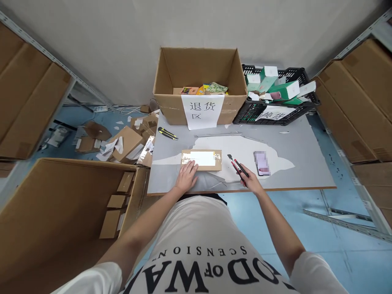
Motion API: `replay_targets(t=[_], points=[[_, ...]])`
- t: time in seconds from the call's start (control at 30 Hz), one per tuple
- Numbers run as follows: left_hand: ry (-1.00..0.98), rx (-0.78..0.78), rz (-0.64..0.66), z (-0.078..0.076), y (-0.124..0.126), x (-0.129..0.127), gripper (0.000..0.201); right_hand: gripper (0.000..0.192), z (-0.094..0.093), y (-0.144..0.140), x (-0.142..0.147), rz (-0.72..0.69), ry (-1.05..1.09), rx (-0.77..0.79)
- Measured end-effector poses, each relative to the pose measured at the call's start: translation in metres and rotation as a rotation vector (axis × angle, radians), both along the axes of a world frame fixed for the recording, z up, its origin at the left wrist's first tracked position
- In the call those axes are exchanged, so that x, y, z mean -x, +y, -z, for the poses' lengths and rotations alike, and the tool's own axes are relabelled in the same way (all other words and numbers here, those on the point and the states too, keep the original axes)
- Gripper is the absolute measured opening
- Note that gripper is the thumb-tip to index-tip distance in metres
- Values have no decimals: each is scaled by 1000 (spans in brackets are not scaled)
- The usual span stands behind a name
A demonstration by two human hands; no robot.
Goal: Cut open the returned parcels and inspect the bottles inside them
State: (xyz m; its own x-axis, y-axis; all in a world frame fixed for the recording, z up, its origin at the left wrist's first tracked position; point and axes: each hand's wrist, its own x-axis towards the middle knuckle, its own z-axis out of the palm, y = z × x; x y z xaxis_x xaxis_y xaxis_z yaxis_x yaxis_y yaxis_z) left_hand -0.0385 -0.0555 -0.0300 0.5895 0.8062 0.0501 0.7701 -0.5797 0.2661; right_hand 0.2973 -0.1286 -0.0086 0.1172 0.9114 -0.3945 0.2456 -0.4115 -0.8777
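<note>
My left hand (186, 178) lies with its fingers stretched out over the front left part of a small cardboard box (218, 159). That box is flat on the table, with clear tape at its ends and a white label (202, 158) on top. To the right of it, my right hand (251, 181) is closed around slim black and red tools (237, 165), which look like pens or cutters; their exact kind is unclear. Their tips point away from me, to the upper left. A phone (262, 163) with a lit, blurred screen rests just right of this hand.
A yellow-black utility knife (168, 133) lies at the table's (294, 143) left. Behind stand a large open carton (168, 108) with a paper sign and a black crate (281, 118) of green-white boxes. Left are a big open carton (61, 196) and scrap cardboard (127, 143) on the floor.
</note>
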Motion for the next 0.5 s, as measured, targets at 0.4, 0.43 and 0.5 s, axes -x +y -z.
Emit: replay_targets(t=[0.4,0.43,0.5], points=[[40,1,-80,-16,50,-8,103,85,26,8,51,246,304,-36],[47,10,-83,-15,52,-8,105,84,26,7,52,249,309,-34],[58,29,-83,-14,53,-9,107,83,27,7,54,253,318,-27]])
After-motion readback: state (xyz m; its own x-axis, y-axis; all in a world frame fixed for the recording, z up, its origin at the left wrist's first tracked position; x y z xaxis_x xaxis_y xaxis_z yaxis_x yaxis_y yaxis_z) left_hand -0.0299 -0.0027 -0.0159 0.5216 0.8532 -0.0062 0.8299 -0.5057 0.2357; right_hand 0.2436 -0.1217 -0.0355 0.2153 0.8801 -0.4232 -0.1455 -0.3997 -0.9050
